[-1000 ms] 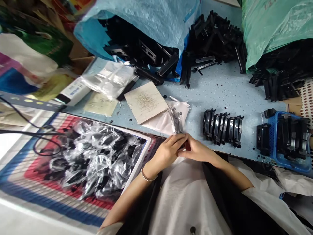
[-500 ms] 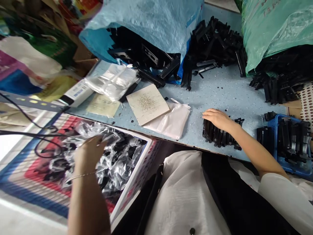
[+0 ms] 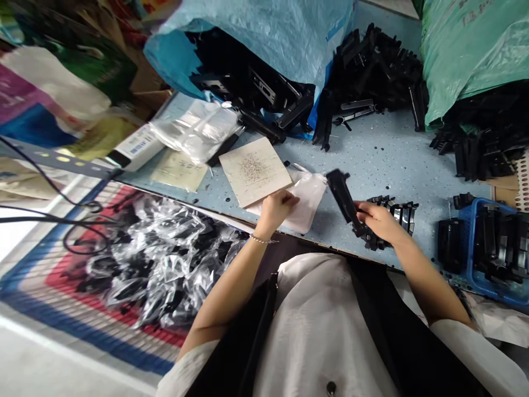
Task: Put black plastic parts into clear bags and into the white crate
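My right hand (image 3: 380, 221) grips a long black plastic part (image 3: 343, 196) by its lower end and holds it tilted above the table. Beneath and beside that hand stands a row of similar black parts (image 3: 407, 216). My left hand (image 3: 278, 210) is over a stack of clear plastic bags (image 3: 308, 204), fingers curled together at its surface. Whether a bag is pinched in them is hidden. A square beige board (image 3: 254, 171) with dark specks lies against the stack, just beyond my left hand.
A white crate (image 3: 136, 353) at the lower left holds bagged black parts (image 3: 173, 259). Blue (image 3: 264, 33) and green (image 3: 475, 60) bags spill black parts at the back. Pliers (image 3: 357, 113) lie between them. A blue basket (image 3: 471, 248) of parts stands right. Cables (image 3: 49, 218) hang left.
My left hand has moved right from above the crate to the plastic bag stack. My right hand has lifted one black part from the row and tilted it.
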Tool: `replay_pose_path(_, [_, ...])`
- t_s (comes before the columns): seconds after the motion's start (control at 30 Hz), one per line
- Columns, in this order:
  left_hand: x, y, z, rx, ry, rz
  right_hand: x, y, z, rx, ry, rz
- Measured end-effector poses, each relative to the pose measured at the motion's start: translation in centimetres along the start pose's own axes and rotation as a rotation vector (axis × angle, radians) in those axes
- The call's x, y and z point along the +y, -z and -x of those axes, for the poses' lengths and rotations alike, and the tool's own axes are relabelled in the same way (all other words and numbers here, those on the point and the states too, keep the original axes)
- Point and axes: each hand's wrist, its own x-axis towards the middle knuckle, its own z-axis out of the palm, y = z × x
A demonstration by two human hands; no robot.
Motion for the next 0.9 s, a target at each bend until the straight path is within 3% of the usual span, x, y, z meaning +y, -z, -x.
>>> replay_pose_path(0.1, [-0.2, 0.8, -0.4, -0.047, 0.052, 0.138, 0.5, -4.4, 0.3, -0.163, -0.126, -0.589])
replay_pose_path(0.23, [-0.4, 1.1, 0.2, 0.043, -0.173, -0.036, 1.3, -9.5, 0.1, -0.343, -0.409, -1.077])
replay_pose_path(0.33, [-0.9, 1.5, 1.0, 0.061, -0.382, -0.212, 2.2, -10.9, -0.2, -0.338, -0.64, -1.284])
replay_pose_path(0.5, [-1.2, 1.4, 2.1, 0.045, -0.421, -0.227, 2.2, -11.4, -1.1, -0.413, -0.778, -1.563])
replay_pose_path(0.63, [0.6, 1.2, 4.2, 0.097, -0.502, -0.159, 1.3, -12.3, -2.2, -0.349, -0.766, -1.462])
replay_pose_path(0.8, [3.4, 0.1, 9.0, -0.121, -0.748, -0.088, 0.8, -11.9, -1.8, -0.089, -0.492, -1.093])
replay_pose_path(0.9, [3.9, -0.9, 10.8, -0.179, -0.825, -0.126, 0.1, -11.7, -0.6, 0.106, -0.29, -0.682])
